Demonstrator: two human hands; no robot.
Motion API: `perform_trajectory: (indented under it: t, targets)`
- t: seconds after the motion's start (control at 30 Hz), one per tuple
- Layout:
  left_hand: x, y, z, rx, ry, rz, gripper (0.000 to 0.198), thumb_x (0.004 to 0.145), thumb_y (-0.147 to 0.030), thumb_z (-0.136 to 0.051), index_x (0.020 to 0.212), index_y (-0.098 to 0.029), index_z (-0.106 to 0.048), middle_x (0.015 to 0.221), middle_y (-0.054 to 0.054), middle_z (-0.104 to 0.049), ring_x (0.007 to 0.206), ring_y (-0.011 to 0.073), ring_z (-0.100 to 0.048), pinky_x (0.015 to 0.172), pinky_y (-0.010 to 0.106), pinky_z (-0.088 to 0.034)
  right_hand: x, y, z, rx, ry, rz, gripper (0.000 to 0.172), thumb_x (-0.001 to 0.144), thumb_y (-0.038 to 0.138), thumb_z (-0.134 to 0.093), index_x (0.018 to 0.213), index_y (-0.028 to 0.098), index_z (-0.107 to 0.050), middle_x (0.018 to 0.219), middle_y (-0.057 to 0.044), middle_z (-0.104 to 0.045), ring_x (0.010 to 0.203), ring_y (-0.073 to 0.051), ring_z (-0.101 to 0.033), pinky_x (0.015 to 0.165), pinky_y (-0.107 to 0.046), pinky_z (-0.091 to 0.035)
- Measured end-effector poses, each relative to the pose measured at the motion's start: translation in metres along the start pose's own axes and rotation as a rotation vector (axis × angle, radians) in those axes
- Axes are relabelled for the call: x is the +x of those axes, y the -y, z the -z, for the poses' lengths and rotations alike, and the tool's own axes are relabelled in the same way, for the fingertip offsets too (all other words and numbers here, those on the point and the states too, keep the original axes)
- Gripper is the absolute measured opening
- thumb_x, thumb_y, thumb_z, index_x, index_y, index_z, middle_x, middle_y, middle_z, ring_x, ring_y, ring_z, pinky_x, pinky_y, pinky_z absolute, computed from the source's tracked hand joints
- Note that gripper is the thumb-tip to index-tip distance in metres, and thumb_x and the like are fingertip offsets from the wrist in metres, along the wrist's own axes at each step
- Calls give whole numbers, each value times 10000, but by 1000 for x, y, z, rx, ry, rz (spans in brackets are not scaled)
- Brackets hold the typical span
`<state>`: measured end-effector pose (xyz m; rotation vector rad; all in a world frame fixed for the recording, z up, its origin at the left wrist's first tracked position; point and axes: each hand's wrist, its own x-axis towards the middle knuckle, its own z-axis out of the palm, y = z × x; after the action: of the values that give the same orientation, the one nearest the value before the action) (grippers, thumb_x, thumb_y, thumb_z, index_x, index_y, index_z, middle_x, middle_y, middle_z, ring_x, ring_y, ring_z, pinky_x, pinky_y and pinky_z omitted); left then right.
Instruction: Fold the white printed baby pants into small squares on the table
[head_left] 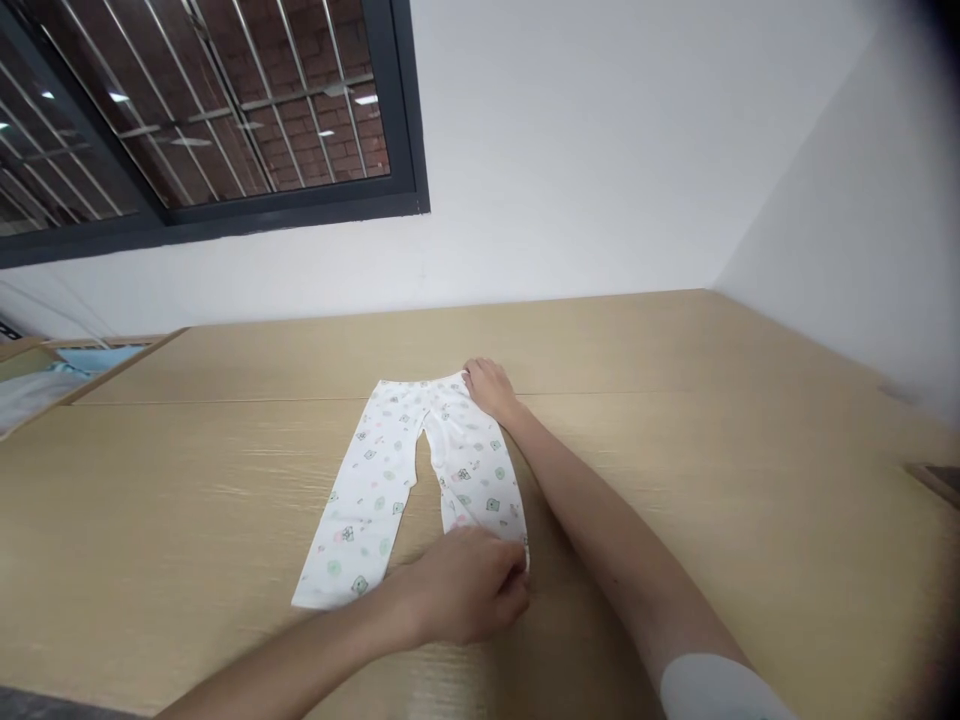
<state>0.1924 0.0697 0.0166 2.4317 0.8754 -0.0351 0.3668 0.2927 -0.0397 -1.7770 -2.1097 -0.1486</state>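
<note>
A pair of small white pants (375,490) with a green and pink print is spread flat on the wooden surface, waistband away from me and legs toward me. My left hand (476,585) reaches across the near end of the right-side leg, its fingers curled in and pinching the cloth near the hem's outer corner. That hem is partly covered by the hand. At the far right corner of the waistband is my right hand (491,388), fingers closed over the fabric edge. The left-side leg lies loose, its hem partly behind my left forearm.
The pale wooden board (225,480) has a seam across it and reaches the white wall (570,150). A dark-framed barred window (285,200) is at upper left. Light blue cloth (97,357) shows in an opening at the left. A dark recess (941,480) sits at the right edge.
</note>
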Motion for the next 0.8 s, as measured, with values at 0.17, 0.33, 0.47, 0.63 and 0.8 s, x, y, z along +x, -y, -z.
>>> perform_trajectory:
  t: [0.17, 0.33, 0.47, 0.63, 0.8]
  targets:
    - [-17, 13, -2, -289, -67, 91, 341, 961, -392, -450, 801, -218, -696, 795, -17, -721, 700, 97, -582, 593, 231, -292, -2, 7, 2, 6, -4, -30, 278, 1048, 192, -388, 1131, 107, -640, 1130, -185, -670, 1068, -294, -589, 935, -393, -397]
    - [-27, 13, -2, -470, -91, 176, 426, 971, -468, -444, 825, -202, -743, 808, -11, -749, 691, 92, -596, 617, 229, -349, -2, 11, 1, 90, -1, -99, 244, 1031, 160, -406, 1113, 121, -633, 1121, -190, -672, 1051, -286, -615, 910, -377, -423]
    - [-34, 11, -3, -581, -109, 240, 436, 961, -508, -475, 817, -214, -762, 797, -24, -754, 668, 80, -587, 613, 218, -354, 2, 7, 0, 211, -20, -207, 194, 1011, 208, -473, 1142, 167, -610, 1146, -143, -684, 1019, -254, -644, 835, -332, -460]
    - [-54, 13, -3, -766, -176, 252, 472, 948, -584, -496, 836, -207, -758, 861, -9, -769, 730, 89, -620, 645, 199, -383, 17, 5, 1, 374, -34, -380, 219, 918, 243, -587, 1118, 160, -617, 1042, -105, -725, 928, -219, -678, 754, -286, -491]
    - [-72, 20, -3, -917, -298, 177, 524, 950, -612, -483, 806, -176, -736, 840, 28, -751, 797, 119, -648, 695, 212, -410, 24, 21, 11, 514, -45, -434, 213, 860, 277, -622, 1036, 160, -647, 842, -60, -733, 794, -185, -685, 740, -271, -503]
